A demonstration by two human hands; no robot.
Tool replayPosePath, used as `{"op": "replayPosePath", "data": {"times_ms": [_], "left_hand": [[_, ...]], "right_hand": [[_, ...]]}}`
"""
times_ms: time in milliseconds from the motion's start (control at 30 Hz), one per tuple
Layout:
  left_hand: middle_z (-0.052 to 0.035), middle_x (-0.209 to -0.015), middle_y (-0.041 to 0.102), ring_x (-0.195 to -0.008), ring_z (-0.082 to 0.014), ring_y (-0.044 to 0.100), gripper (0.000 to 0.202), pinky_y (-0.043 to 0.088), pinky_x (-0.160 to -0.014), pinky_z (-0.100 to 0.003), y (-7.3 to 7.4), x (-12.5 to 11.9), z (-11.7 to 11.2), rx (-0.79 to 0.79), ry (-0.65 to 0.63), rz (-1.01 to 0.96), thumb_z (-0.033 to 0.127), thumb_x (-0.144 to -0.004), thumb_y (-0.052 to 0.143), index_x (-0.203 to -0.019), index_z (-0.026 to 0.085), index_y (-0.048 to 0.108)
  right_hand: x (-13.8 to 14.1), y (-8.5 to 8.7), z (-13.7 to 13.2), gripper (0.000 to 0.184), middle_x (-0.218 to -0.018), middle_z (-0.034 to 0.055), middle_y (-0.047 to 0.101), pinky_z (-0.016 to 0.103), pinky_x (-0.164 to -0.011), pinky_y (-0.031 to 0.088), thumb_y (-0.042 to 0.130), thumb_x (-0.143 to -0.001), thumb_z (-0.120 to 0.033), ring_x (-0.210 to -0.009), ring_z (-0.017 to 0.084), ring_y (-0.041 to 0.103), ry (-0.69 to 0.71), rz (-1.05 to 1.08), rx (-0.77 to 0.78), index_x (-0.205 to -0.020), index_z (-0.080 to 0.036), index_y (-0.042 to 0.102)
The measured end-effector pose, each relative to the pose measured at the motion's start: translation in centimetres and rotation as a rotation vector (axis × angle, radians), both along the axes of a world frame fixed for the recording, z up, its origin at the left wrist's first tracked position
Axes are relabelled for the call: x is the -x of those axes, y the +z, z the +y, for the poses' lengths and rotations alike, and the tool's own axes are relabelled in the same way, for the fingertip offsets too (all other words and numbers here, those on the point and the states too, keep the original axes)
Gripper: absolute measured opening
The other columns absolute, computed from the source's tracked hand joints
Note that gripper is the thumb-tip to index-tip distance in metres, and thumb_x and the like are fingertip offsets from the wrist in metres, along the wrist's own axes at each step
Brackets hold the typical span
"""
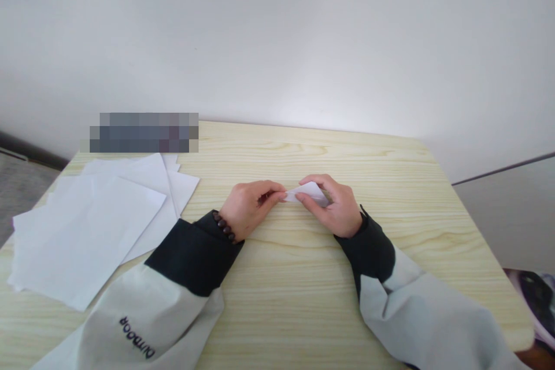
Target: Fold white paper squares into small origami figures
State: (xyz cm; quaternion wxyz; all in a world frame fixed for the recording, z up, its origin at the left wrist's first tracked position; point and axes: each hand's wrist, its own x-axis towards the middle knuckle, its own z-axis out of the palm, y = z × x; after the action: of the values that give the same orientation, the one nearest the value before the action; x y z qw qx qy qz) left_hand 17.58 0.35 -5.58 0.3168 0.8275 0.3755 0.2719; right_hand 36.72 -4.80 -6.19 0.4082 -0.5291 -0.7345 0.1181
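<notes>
A small folded piece of white paper (309, 191) is held just above the light wooden table (303, 300), near its middle. My left hand (249, 207) pinches the paper's left tip with closed fingers; a dark bead bracelet sits on that wrist. My right hand (336, 205) grips the paper's right part, thumb underneath and fingers curled over the top. Both forearms rest on the table in dark and pale grey sleeves.
A loose pile of white paper sheets (87, 231) lies on the table's left part, reaching its left edge. A blurred-out patch (143, 133) sits at the table's back left. A white wall stands behind; the table's right edge drops to the floor.
</notes>
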Motion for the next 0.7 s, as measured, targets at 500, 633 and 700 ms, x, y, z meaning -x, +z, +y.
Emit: {"op": "replayPosePath", "data": {"times_ms": [500, 633, 700], "left_hand": [[0.0007, -0.064, 0.066, -0.055, -0.0105, 0.054, 0.024, 0.041, -0.055, -0.021, 0.33, -0.07, -0.25, 0.12, 0.018, 0.006, 0.038, -0.079, 0.056, -0.079, 0.017, 0.069], [0.0008, -0.061, 0.065, -0.053, -0.0106, 0.053, 0.022, 0.041, -0.054, -0.021, 0.51, -0.11, -0.4, 0.124, 0.031, -0.021, 0.036, -0.078, 0.058, -0.075, 0.017, 0.069], [0.001, -0.059, 0.065, -0.052, -0.0103, 0.053, 0.021, 0.041, -0.053, -0.021, 0.6, -0.16, -0.45, 0.123, 0.038, -0.036, 0.035, -0.077, 0.059, -0.073, 0.017, 0.069]], "right_hand": [[-0.07, -0.08, -0.04, 0.018, -0.085, 0.0015, 0.069, 0.023, -0.066, 0.051, 0.06, -0.08, -0.03, -0.071, 0.014, 0.065, 0.003, 0.023, 0.033, -0.095, -0.021, 0.059], [-0.02, 0.02, -0.02, 0.017, -0.084, 0.0018, 0.069, 0.025, -0.065, 0.051, 0.06, -0.08, -0.032, -0.069, 0.015, 0.065, -0.007, 0.013, 0.049, -0.094, -0.022, 0.059], [0.0, 0.06, -0.01, 0.017, -0.084, 0.0017, 0.07, 0.025, -0.065, 0.051, 0.06, -0.08, -0.032, -0.068, 0.015, 0.065, -0.004, 0.01, 0.049, -0.094, -0.022, 0.059]]}}
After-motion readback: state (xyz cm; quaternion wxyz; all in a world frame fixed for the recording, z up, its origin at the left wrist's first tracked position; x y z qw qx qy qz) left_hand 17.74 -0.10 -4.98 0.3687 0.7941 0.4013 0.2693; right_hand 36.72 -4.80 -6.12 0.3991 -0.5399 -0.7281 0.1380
